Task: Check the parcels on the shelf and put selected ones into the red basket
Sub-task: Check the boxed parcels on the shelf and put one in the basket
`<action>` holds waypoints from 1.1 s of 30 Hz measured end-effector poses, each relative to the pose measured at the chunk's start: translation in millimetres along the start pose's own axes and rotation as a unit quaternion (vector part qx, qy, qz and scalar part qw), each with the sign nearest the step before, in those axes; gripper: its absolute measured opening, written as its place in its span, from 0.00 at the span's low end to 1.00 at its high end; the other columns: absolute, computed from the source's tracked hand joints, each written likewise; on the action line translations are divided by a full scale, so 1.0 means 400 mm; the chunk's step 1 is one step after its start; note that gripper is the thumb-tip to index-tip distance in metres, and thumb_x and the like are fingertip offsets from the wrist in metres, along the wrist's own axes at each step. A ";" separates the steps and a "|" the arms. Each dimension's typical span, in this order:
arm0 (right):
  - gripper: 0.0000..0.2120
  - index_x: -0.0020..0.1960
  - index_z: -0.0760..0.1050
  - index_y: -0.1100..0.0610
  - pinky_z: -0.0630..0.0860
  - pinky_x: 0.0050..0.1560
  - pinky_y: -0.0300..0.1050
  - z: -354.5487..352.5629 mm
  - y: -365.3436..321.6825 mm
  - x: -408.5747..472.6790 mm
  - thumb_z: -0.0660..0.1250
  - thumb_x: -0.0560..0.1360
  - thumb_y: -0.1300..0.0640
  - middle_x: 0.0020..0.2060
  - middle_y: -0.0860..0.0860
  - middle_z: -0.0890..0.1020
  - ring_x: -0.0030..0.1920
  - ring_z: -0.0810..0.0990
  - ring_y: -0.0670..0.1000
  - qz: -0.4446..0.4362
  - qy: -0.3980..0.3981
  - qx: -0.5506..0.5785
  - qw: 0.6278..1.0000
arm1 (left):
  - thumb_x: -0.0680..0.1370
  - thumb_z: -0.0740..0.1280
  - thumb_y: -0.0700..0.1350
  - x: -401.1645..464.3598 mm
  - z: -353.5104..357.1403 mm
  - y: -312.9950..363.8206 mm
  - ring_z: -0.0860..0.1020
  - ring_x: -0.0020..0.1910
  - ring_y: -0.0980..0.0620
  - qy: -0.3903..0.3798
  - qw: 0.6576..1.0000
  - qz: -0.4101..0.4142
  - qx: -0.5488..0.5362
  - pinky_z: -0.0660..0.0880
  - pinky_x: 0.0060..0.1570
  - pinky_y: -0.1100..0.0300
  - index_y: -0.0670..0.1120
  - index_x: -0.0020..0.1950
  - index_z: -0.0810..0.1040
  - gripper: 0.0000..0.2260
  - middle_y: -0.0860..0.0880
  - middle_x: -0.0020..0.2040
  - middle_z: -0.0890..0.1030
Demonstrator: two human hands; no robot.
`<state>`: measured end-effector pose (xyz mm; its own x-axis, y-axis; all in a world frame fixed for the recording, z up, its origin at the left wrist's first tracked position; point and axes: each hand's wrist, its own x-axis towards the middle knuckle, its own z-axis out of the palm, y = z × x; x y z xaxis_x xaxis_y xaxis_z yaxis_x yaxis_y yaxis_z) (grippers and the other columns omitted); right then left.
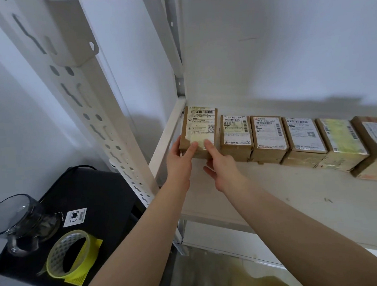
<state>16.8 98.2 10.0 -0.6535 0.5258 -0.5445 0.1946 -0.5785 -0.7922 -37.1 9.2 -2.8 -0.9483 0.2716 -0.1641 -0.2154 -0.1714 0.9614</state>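
- We have a single head view, wide-angle, looking forward and down.
- It sits close to the shelf (272,182), both forearms reaching into frame.
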 end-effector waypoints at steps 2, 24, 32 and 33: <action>0.37 0.71 0.68 0.61 0.78 0.61 0.52 0.020 -0.010 0.007 0.75 0.70 0.42 0.64 0.55 0.74 0.58 0.74 0.54 0.032 0.018 -0.008 0.999 | 0.74 0.72 0.45 0.018 0.007 0.000 0.77 0.62 0.52 0.022 1.000 -0.017 0.013 0.72 0.62 0.57 0.47 0.71 0.72 0.25 0.49 0.62 0.80; 0.31 0.68 0.72 0.60 0.75 0.62 0.56 0.065 -0.008 0.062 0.71 0.74 0.42 0.51 0.53 0.75 0.50 0.71 0.54 0.068 0.124 -0.012 0.990 | 0.76 0.70 0.44 0.091 0.067 -0.008 0.77 0.44 0.54 0.076 0.990 -0.107 0.041 0.72 0.48 0.61 0.49 0.51 0.78 0.05 0.51 0.47 0.81; 0.34 0.70 0.70 0.59 0.75 0.58 0.51 0.058 -0.021 0.044 0.70 0.73 0.39 0.52 0.52 0.74 0.52 0.73 0.54 0.076 0.104 -0.022 0.991 | 0.76 0.70 0.49 0.088 0.071 -0.012 0.77 0.52 0.50 0.079 0.991 -0.091 0.052 0.73 0.53 0.59 0.46 0.63 0.76 0.17 0.50 0.54 0.79; 0.35 0.70 0.70 0.59 0.75 0.58 0.51 0.054 -0.024 0.040 0.70 0.72 0.38 0.55 0.53 0.75 0.54 0.73 0.55 0.080 0.103 -0.017 0.991 | 0.76 0.70 0.51 0.085 0.072 -0.010 0.77 0.52 0.51 0.078 0.991 -0.094 0.054 0.73 0.54 0.59 0.45 0.65 0.75 0.20 0.49 0.55 0.79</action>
<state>-11.1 98.7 14.7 -0.4498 0.5476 -0.7056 0.3110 -0.6445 -0.6985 -61.9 46.4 -5.8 -0.9201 0.1385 -0.3664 -0.3733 -0.0271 0.9273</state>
